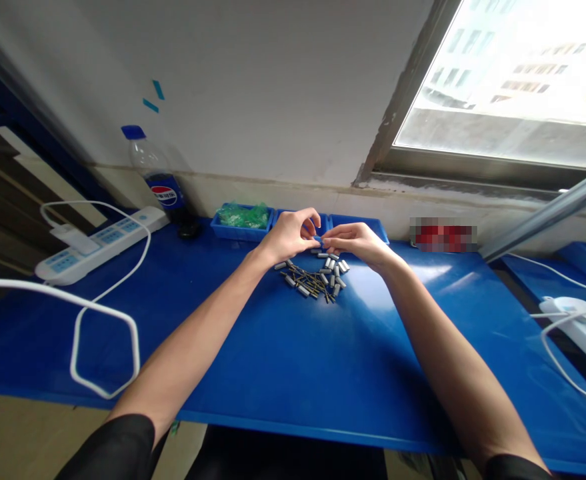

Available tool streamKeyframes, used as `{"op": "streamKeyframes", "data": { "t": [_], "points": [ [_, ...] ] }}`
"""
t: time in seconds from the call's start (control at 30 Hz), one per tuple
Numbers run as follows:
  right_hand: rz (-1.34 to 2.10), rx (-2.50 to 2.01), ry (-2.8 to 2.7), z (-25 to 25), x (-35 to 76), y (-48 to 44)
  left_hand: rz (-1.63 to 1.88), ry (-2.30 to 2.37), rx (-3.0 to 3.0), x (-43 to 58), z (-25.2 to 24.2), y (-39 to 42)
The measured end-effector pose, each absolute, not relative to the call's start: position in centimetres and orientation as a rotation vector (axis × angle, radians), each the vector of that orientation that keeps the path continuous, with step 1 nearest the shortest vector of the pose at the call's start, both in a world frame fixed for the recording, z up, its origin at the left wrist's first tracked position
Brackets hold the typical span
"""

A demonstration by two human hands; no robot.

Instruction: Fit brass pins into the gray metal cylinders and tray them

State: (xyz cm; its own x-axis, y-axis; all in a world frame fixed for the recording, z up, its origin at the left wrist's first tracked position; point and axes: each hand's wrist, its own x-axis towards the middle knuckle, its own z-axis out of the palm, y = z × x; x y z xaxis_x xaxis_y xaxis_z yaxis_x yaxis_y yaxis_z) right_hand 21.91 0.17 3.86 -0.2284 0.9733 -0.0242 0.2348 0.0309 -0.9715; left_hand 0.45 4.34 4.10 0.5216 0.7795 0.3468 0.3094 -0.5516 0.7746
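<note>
My left hand (291,235) and my right hand (357,241) meet over the far part of the blue table, in front of the blue bins. The fingertips of each are pinched together, almost touching. Between them shows a bit of blue, too small to identify; it may be a held piece or the bin behind. Just below the hands lies a loose pile of several short silver cylinders (303,291) and thin brass-coloured pins (314,283). The cylinders are mostly at the right side of the pile.
Behind my hands stand a blue bin (243,233) with green plastic inside and two more blue bins, partly covered. At the left are a cola bottle (165,189), a white power strip (107,243) and a looping white cable (135,333). A second power strip (580,327) lies right.
</note>
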Motion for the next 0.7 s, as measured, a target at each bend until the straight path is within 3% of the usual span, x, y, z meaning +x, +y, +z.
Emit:
{"op": "streamKeyframes", "data": {
  "t": [0.2, 0.43, 0.7],
  "points": [
    [1.173, -1.297, -1.505, 4.1, 21.8, 0.3, 0.813, 0.914, 2.215, 0.1, 4.8, 4.2],
    [0.850, -1.384, -1.339, 5.0, 22.2, 0.3, 0.285, 0.945, 2.375, -1.7, 5.2, 5.0],
    [0.857, -1.382, -1.328, 4.7, 22.3, 0.5, -0.012, 0.984, 2.452, -2.3, 4.3, 5.4]
  ]
}}
